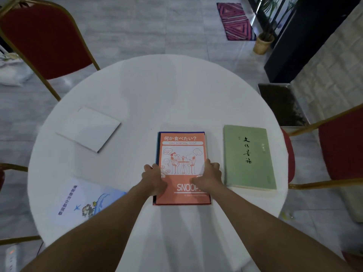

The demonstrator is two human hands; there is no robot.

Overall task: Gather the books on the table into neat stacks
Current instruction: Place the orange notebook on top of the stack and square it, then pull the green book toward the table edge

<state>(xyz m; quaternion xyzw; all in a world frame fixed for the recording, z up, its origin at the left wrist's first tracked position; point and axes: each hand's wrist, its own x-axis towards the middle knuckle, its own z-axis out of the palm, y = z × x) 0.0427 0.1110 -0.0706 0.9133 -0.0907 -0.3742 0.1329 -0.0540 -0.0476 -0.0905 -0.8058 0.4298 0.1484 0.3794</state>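
Note:
An orange Snoopy notebook (181, 148) lies on top of a small stack in the middle of the round white table (157, 91), with blue and red covers showing under its edges. My left hand (155, 178) presses against the stack's left edge and my right hand (209, 176) holds its right edge, thumb on the cover. A green book (248, 156) lies flat to the right. A white book (89, 129) lies at an angle at the far left. A pale blue booklet (82, 201) lies near left, partly under my left forearm.
Red chairs with gold frames stand at the far left (45, 38) and at the right (341, 146). A planter box with soil (282, 105) sits on the floor right of the table. A patterned mat (235, 21) and a potted plant (263, 42) are farther back.

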